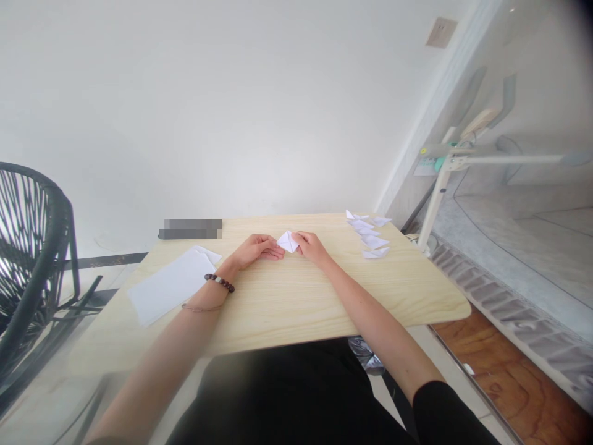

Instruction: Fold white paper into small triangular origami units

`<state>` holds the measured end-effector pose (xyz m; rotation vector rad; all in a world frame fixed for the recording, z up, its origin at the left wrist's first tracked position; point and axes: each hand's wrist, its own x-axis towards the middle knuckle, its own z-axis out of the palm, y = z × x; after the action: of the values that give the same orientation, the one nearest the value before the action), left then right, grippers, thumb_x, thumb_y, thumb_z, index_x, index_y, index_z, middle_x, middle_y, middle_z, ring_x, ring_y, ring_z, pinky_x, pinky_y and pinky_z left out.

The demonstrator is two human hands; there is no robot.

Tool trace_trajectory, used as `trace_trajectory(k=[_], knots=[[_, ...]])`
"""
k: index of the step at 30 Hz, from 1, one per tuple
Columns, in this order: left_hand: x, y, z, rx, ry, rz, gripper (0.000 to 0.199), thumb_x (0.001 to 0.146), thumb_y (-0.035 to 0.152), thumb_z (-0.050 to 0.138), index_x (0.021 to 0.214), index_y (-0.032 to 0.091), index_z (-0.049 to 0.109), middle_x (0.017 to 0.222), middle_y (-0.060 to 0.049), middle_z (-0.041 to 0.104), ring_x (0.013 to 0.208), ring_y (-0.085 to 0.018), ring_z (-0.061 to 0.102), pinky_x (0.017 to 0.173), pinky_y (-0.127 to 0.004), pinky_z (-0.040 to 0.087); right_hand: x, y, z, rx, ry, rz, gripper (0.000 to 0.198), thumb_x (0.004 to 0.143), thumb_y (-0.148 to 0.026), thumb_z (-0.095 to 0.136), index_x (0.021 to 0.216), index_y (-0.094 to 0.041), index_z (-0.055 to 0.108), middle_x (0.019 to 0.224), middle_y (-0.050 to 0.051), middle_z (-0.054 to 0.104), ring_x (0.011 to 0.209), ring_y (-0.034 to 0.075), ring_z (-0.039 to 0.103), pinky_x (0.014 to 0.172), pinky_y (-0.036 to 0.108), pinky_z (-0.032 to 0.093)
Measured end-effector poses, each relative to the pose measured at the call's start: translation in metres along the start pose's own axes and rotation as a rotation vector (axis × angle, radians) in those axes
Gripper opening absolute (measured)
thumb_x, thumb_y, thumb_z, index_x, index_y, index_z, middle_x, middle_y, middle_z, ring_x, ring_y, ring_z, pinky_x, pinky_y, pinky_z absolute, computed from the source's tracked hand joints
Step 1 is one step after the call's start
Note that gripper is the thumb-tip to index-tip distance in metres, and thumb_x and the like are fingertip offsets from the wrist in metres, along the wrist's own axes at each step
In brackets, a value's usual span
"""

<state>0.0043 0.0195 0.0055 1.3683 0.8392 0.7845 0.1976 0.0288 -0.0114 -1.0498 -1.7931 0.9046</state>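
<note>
A small piece of white paper (288,241), folded into a diamond shape with a crease across it, is held up over the middle of the table. My right hand (309,246) pinches its right corner between thumb and fingers. At the left corner, the curled fingers of my left hand (259,248) close on the paper's edge; their exact grip is partly hidden. Several folded white paper boats (370,241) stand in a loose column on the table to the right of my hands. Beside my left wrist lie flat sheets of white paper (171,285).
The light wooden table (287,309) meets a white wall at the back. A dark object (189,228), blurred out, lies at its far left edge. A black woven chair (41,247) stands at left. White exercise equipment (435,204) and a bed (532,216) are at right.
</note>
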Motion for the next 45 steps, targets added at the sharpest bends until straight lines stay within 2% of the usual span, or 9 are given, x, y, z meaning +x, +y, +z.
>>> trace_trajectory(k=[6, 12, 16, 24, 30, 36, 41, 45], knots=[[0.001, 0.002, 0.007, 0.107, -0.051, 0.0, 0.033, 0.07, 0.039, 0.059, 0.08, 0.008, 0.059, 0.077, -0.011, 0.066, 0.074, -0.02, 0.062, 0.071, -0.035, 0.049, -0.003, -0.005, 0.001, -0.097, -0.092, -0.061, 0.038, 0.08, -0.045, 0.037, 0.056, -0.016, 0.041, 0.047, -0.004, 0.041, 0.045, 0.007, 0.035, 0.047, 0.021, 0.026], [0.001, 0.001, 0.003, 0.173, -0.103, 0.008, 0.035, 0.069, 0.041, 0.06, 0.08, 0.007, 0.06, 0.072, -0.009, 0.066, 0.066, -0.017, 0.062, 0.065, -0.03, 0.05, -0.005, -0.008, 0.001, -0.18, -0.118, -0.12, 0.037, 0.081, -0.042, 0.036, 0.056, -0.016, 0.042, 0.048, -0.004, 0.039, 0.048, 0.007, 0.033, 0.049, 0.021, 0.025], [0.0, 0.002, 0.001, 0.162, -0.117, -0.005, 0.035, 0.069, 0.04, 0.061, 0.081, 0.007, 0.06, 0.072, -0.01, 0.066, 0.068, -0.017, 0.062, 0.064, -0.028, 0.049, -0.004, -0.007, 0.001, -0.179, -0.129, -0.121, 0.038, 0.081, -0.043, 0.035, 0.056, -0.016, 0.042, 0.048, -0.004, 0.039, 0.048, 0.007, 0.032, 0.049, 0.021, 0.025], [0.001, 0.002, 0.007, 0.192, -0.058, 0.005, 0.035, 0.068, 0.038, 0.06, 0.085, 0.007, 0.06, 0.075, -0.009, 0.066, 0.07, -0.018, 0.062, 0.069, -0.033, 0.05, -0.005, -0.009, 0.002, -0.19, -0.139, -0.132, 0.037, 0.081, -0.043, 0.036, 0.057, -0.016, 0.043, 0.05, -0.003, 0.04, 0.049, 0.007, 0.034, 0.049, 0.021, 0.026], [-0.001, 0.006, 0.007, 0.198, -0.13, 0.016, 0.03, 0.069, 0.033, 0.06, 0.084, 0.008, 0.061, 0.076, -0.009, 0.066, 0.069, -0.017, 0.061, 0.067, -0.031, 0.05, -0.006, -0.009, 0.002, -0.231, -0.172, -0.143, 0.038, 0.081, -0.044, 0.035, 0.057, -0.015, 0.043, 0.05, -0.003, 0.042, 0.049, 0.007, 0.035, 0.049, 0.02, 0.026], [-0.003, 0.008, 0.01, 0.253, -0.098, 0.019, 0.034, 0.071, 0.038, 0.057, 0.085, 0.007, 0.061, 0.076, -0.009, 0.066, 0.069, -0.017, 0.061, 0.066, -0.03, 0.049, -0.006, -0.01, 0.001, -0.224, -0.181, -0.14, 0.037, 0.082, -0.043, 0.035, 0.059, -0.015, 0.045, 0.049, -0.003, 0.042, 0.048, 0.007, 0.036, 0.05, 0.02, 0.027], [-0.004, 0.009, 0.009, 0.299, -0.152, 0.04, 0.031, 0.072, 0.038, 0.055, 0.079, 0.008, 0.063, 0.071, -0.008, 0.065, 0.063, -0.015, 0.06, 0.061, -0.026, 0.048, -0.006, -0.012, 0.001, -0.233, -0.209, -0.166, 0.038, 0.081, -0.042, 0.036, 0.056, -0.015, 0.044, 0.049, -0.003, 0.042, 0.048, 0.007, 0.036, 0.05, 0.02, 0.027], [-0.004, 0.009, 0.008, 0.295, -0.178, 0.054, 0.032, 0.073, 0.038, 0.055, 0.079, 0.008, 0.063, 0.071, -0.009, 0.065, 0.063, -0.016, 0.06, 0.06, -0.027, 0.048, -0.007, -0.013, 0.001, -0.173, -0.23, -0.124, 0.038, 0.081, -0.043, 0.035, 0.055, -0.016, 0.043, 0.049, -0.004, 0.043, 0.047, 0.007, 0.037, 0.049, 0.02, 0.029]])
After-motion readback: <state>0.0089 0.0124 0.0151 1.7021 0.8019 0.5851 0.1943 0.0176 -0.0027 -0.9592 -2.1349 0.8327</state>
